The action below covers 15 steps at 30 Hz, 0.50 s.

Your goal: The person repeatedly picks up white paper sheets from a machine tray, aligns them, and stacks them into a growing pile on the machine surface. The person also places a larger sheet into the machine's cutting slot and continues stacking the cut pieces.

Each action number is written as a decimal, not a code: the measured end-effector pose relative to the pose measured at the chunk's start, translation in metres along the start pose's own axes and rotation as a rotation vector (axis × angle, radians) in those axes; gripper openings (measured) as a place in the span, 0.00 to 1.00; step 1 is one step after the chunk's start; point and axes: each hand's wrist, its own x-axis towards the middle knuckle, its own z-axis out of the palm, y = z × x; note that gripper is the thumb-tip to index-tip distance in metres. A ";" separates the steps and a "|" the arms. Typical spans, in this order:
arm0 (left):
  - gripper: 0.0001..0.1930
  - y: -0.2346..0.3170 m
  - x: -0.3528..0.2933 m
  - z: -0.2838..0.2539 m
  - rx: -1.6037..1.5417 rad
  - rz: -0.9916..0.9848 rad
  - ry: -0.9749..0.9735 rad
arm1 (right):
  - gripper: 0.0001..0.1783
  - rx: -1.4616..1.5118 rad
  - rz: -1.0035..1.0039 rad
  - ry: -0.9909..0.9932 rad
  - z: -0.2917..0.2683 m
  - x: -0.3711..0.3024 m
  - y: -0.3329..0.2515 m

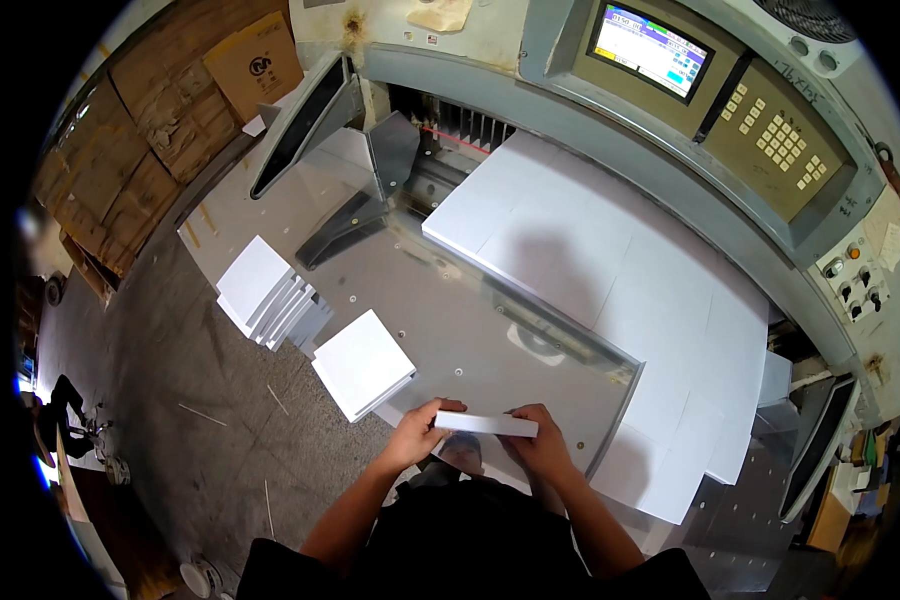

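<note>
Between my hands I hold a small stack of white paper (487,424) on edge, close in front of my body. My left hand (416,437) is closed round its left end, and my right hand (542,441) grips its right end. Just beyond my left hand lies a squared pile of white paper (364,366) near the front edge of the metal table (425,310). Farther left stands a taller pile of white paper (260,285), its layers fanned at the side. Large blocks of cut white paper (620,290) lie behind the table's long metal bar.
A paper-cutting machine rises at the back with a lit screen (652,48), a keypad (782,140) and knobs (850,285). A dark-faced side guard (305,125) stands at the back left. Cardboard boxes (160,95) are stacked far left. Thin paper strips (202,414) lie on the floor.
</note>
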 end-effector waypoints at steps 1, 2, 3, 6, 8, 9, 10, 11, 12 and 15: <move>0.16 -0.003 0.002 0.001 0.008 -0.062 -0.005 | 0.20 -0.022 0.053 -0.003 0.004 -0.001 -0.001; 0.17 -0.006 0.005 0.002 0.016 -0.124 -0.010 | 0.22 -0.043 0.106 -0.007 0.007 -0.001 -0.001; 0.20 -0.012 0.005 0.004 0.065 0.001 0.016 | 0.22 -0.031 0.147 0.005 0.010 0.000 -0.002; 0.19 -0.022 0.009 0.011 0.097 0.081 0.082 | 0.19 -0.015 0.227 0.019 0.014 0.001 -0.003; 0.18 -0.022 0.009 0.009 0.147 0.142 0.112 | 0.18 -0.036 0.222 0.001 0.014 0.004 0.001; 0.18 -0.021 0.008 0.009 0.169 0.168 0.126 | 0.17 -0.048 0.191 -0.002 0.016 0.003 0.004; 0.17 -0.021 0.007 0.008 0.169 0.109 0.110 | 0.16 -0.059 0.159 -0.006 0.018 0.004 0.007; 0.17 -0.022 0.005 0.006 0.170 0.049 0.097 | 0.16 -0.070 0.126 -0.012 0.019 0.004 0.009; 0.16 -0.023 0.003 0.003 0.172 -0.012 0.091 | 0.15 -0.050 0.172 -0.005 0.021 0.006 0.004; 0.19 -0.023 0.000 0.002 0.190 -0.059 0.112 | 0.16 0.009 0.258 -0.018 0.021 0.015 -0.009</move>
